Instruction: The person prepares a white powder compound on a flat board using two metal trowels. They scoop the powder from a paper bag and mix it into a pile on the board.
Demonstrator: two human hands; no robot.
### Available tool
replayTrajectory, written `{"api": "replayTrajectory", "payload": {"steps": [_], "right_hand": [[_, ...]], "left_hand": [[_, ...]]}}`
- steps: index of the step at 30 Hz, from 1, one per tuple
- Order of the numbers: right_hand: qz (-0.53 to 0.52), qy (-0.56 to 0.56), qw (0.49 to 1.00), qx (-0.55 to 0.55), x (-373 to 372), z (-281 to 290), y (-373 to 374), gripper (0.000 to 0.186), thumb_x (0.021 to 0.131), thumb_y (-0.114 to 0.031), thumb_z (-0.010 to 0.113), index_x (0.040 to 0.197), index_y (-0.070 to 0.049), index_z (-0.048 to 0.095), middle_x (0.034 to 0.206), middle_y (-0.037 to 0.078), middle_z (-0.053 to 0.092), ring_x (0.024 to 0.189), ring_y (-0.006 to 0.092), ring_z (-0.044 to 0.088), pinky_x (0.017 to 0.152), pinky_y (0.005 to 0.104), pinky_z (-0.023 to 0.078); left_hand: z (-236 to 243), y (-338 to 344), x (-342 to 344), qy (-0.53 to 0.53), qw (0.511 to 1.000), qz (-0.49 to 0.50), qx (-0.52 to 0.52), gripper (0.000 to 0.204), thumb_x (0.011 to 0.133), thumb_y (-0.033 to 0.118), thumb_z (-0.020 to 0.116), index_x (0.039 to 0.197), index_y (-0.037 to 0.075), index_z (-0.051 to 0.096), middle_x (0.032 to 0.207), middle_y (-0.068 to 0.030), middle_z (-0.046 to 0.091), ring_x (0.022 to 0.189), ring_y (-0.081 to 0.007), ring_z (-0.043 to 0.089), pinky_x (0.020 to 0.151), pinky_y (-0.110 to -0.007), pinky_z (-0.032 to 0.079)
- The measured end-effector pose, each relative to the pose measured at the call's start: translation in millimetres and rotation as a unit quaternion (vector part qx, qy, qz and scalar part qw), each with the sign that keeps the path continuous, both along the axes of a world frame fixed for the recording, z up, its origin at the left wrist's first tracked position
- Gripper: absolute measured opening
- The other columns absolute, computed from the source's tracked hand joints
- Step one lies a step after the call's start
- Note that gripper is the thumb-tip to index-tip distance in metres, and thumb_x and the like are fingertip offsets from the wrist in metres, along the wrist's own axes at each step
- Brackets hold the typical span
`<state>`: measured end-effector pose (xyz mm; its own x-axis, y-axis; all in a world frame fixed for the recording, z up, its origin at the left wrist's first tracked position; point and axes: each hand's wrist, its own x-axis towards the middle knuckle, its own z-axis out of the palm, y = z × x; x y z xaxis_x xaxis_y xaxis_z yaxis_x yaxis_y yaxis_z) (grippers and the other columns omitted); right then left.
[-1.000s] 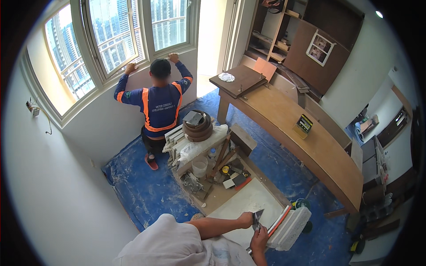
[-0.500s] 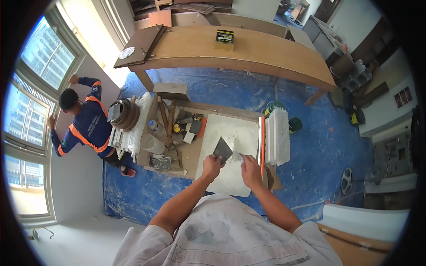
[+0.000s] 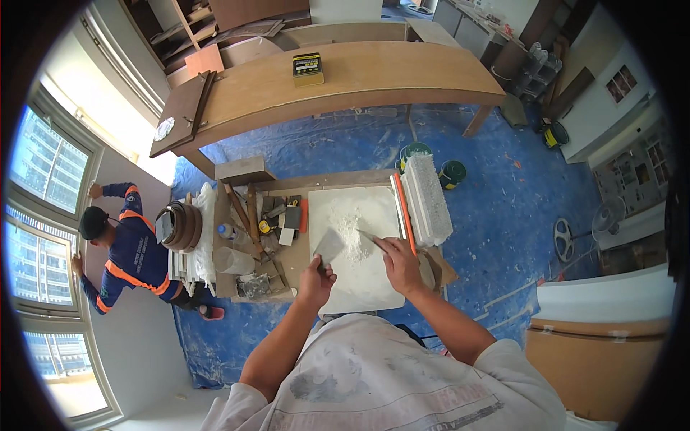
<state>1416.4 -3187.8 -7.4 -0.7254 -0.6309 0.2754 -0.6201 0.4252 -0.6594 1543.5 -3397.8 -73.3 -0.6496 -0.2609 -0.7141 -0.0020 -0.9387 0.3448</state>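
My left hand (image 3: 316, 284) is closed on a flat grey putty knife (image 3: 330, 246), its broad blade held beside a heap of white powder (image 3: 352, 226). The heap lies across the middle of a white board (image 3: 374, 291). Closed around a second, narrower putty knife (image 3: 367, 235) is my right hand (image 3: 401, 266); that blade slants left, with its tip at or just above the powder's right side. I cannot tell whether either blade touches the board. Fingers hide both handles.
Left of the board lie a plastic bottle (image 3: 228, 232), a tape measure (image 3: 264, 226) and other tools. White foam blocks (image 3: 425, 201) stand at the right. Beyond is a long wooden table (image 3: 388, 68). A co-worker (image 3: 133, 251) stands by the windows at the left.
The head view has shifted. The left putty knife has turned so its blade shows lighter, and the two blades are farther apart. The right putty knife now points up-left over the powder.
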Motion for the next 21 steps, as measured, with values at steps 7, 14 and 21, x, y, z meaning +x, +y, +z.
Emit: {"api": "replayTrajectory", "payload": {"steps": [7, 14, 21], "right_hand": [[0.182, 0.099, 0.975, -0.078, 53, 56, -30, 0.065, 0.074, 0.000, 0.065, 0.136, -0.018, 0.060, 0.119, 0.004, 0.061, 0.103, 0.0276, 0.058, 0.095, 0.0404, 0.047], [-0.014, 0.044, 0.992, -0.120, 3, 41, -60, 0.045, 0.087, 0.001, 0.057, 0.131, -0.010, 0.062, 0.112, 0.014, 0.062, 0.098, 0.0341, 0.058, 0.085, 0.0412, 0.049], [-0.151, -0.569, 0.632, -0.504, -23, 25, -30, 0.024, 0.101, -0.027, 0.057, 0.119, -0.012, 0.061, 0.102, 0.000, 0.067, 0.084, 0.0138, 0.062, 0.069, 0.0293, 0.050]], "left_hand": [[94, 27, -18, -0.051, 0.997, 0.014, 0.051, 0.030, 0.106, 0.026, 0.039, 0.079, 0.014, 0.047, 0.063, 0.0041, 0.037, 0.054, -0.0096, 0.034, 0.049, -0.025, 0.032], [64, 7, 4, 0.169, 0.952, -0.164, 0.196, 0.031, 0.105, 0.027, 0.042, 0.078, 0.013, 0.047, 0.059, 0.0059, 0.032, 0.052, -0.0070, 0.030, 0.046, -0.023, 0.028], [92, 5, 16, 0.041, 0.987, -0.155, -0.019, 0.019, 0.103, 0.030, 0.058, 0.098, 0.011, 0.054, 0.072, 0.0015, 0.056, 0.065, -0.0074, 0.053, 0.053, -0.017, 0.049]]}}
